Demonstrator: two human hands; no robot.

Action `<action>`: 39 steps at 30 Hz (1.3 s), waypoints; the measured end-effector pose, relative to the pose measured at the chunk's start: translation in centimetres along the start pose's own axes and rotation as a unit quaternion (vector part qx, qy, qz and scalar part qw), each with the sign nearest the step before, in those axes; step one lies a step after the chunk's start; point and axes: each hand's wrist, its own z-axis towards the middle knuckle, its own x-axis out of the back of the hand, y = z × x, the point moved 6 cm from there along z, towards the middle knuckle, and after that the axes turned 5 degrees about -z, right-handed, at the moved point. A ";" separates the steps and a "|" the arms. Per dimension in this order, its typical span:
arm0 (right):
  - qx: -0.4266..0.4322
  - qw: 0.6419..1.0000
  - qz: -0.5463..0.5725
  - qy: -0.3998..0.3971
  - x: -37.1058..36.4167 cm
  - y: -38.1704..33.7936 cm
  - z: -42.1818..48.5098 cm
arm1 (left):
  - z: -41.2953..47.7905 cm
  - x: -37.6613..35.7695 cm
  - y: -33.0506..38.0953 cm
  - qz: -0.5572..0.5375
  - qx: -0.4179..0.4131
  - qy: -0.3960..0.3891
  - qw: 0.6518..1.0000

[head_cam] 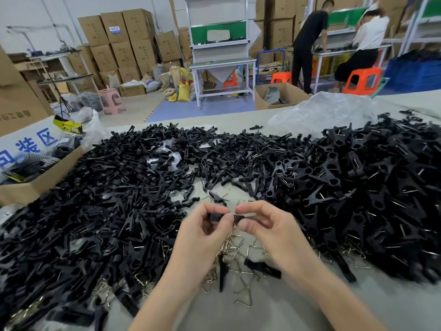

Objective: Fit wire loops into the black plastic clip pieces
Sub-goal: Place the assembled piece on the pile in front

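While both hands meet over the grey table (pixel 298 306), left hand (pixel 202 232) pinching one matte black clip piece (pixel 216 217), right hand (pixel 267 228) pinching a second clip piece (pixel 239 218), angular shiny wire loops (pixel 235 244) scattered beneath, two uncountable heaps (pixel 107 199) of forked black pieces.

Views: one. Head camera, wide-angle, worn by the person at the table (pixel 262 316).
Position: above the table's near edge.
Facing: forward and down across the table.
Range: close, with left hand (pixel 202 232) and right hand (pixel 269 230) over the table's near part. The table's far edge lies in the frame's upper third, workshop floor (pixel 210 107) beyond it.
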 end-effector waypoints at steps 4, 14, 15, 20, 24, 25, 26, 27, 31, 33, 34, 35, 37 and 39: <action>-0.030 0.996 0.075 -0.037 -0.4 0.4 0.0 | -0.2 -0.1 0.8 -0.016 -0.028 -0.009 0.999; -0.050 0.986 0.099 0.123 3.1 0.9 0.7 | 0.1 0.8 -0.8 0.350 -0.067 -0.037 0.934; -0.054 0.982 0.105 0.146 3.6 1.0 0.7 | -0.1 0.2 -1.3 0.440 -0.075 -0.072 0.892; -0.056 0.978 0.103 0.174 3.9 1.1 0.7 | -0.2 -1.3 -2.6 0.548 -0.058 -0.134 0.824; -0.057 0.978 0.096 0.174 3.8 1.0 0.6 | -0.1 -1.9 -1.8 0.551 -0.074 -0.131 0.821; -0.055 0.978 0.095 0.175 3.9 1.0 0.6 | -0.2 -2.0 -1.6 0.564 -0.087 -0.125 0.812; -0.054 0.978 0.094 0.176 3.9 0.9 0.6 | -0.4 -2.0 -1.4 0.570 -0.099 -0.119 0.807; -0.053 0.979 0.093 0.175 3.9 0.9 0.5 | -0.5 -1.9 -1.2 0.559 -0.106 -0.110 0.815; -0.039 0.982 0.094 0.160 3.7 0.7 0.6 | -0.3 -0.5 -0.5 0.390 -0.101 -0.045 0.914; -0.034 0.985 0.085 0.148 3.5 0.6 0.5 | -0.2 0.2 -0.1 0.318 -0.098 -0.009 0.943; -0.032 0.987 0.079 0.140 3.3 0.6 0.5 | -0.1 0.5 0.1 0.279 -0.093 0.011 0.956; -0.030 0.988 0.076 0.131 3.2 0.6 0.5 | 0.0 0.8 0.2 0.231 -0.077 0.032 0.969; -0.024 0.990 0.077 0.112 2.9 0.5 0.5 | 0.2 1.5 0.1 0.116 -0.021 0.068 0.991; -0.011 0.994 0.064 0.088 2.5 0.3 0.5 | 0.4 1.8 -0.3 0.019 0.033 0.085 0.996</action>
